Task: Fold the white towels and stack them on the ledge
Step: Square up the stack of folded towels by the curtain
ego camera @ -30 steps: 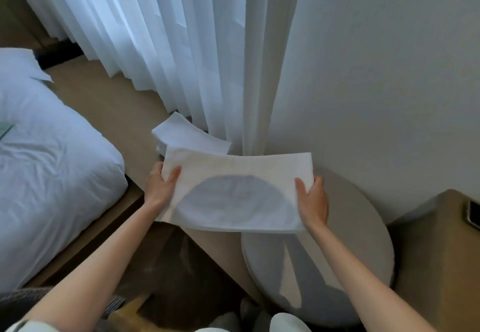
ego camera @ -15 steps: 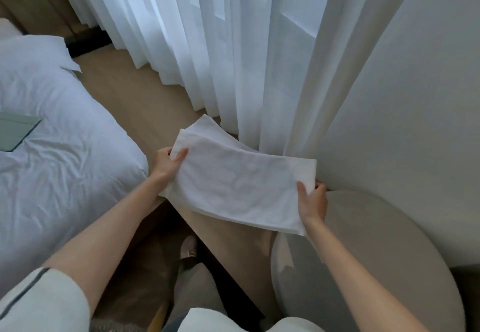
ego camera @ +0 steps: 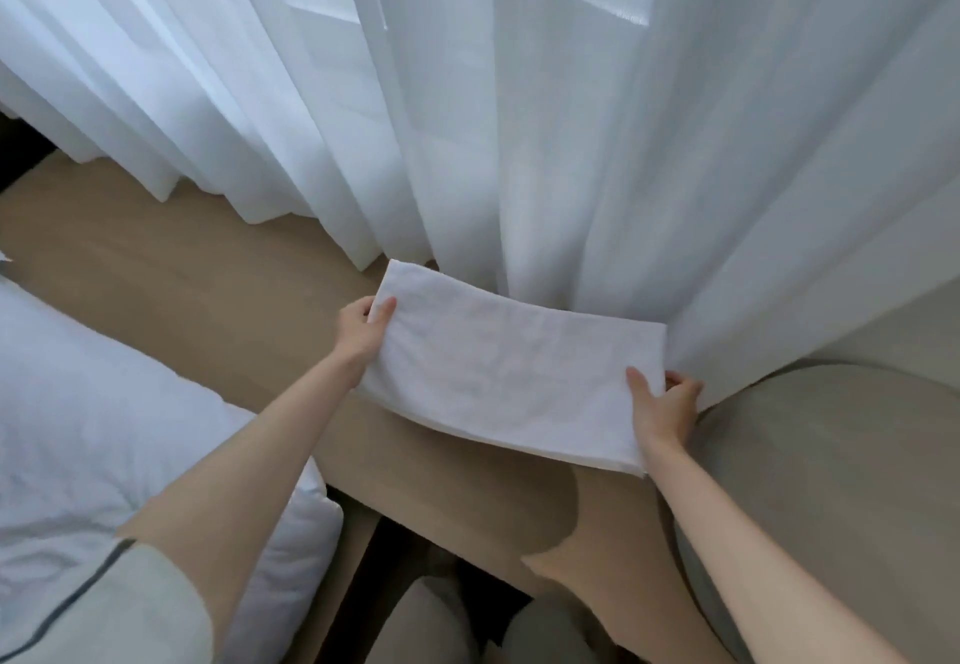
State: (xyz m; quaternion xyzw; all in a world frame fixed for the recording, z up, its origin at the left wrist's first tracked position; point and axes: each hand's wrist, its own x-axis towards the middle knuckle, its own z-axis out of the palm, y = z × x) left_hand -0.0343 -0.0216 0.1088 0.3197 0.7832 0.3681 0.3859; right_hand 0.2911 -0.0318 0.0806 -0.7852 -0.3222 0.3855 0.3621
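Note:
A folded white towel (ego camera: 511,372) lies flat over the tan wooden ledge (ego camera: 171,268), its far edge against the curtain. My left hand (ego camera: 363,328) pinches its left end, thumb on top. At the towel's right end my right hand (ego camera: 662,403) grips it, thumb on top and fingers underneath. The towel I held covers the spot where another folded towel lay; that one is hidden now. Whether the held towel rests on it or hovers just above, I cannot tell.
Sheer white curtains (ego camera: 519,118) hang down to the ledge behind the towel. A bed with white bedding (ego camera: 88,435) is at the left. A round grey cushioned seat (ego camera: 831,481) stands at the right. My knees (ego camera: 431,627) show below the ledge.
Both hands carried the folded towel forward and left, away from the round seat, down over the folded towel on the ledge. The view moved closer to the curtain.

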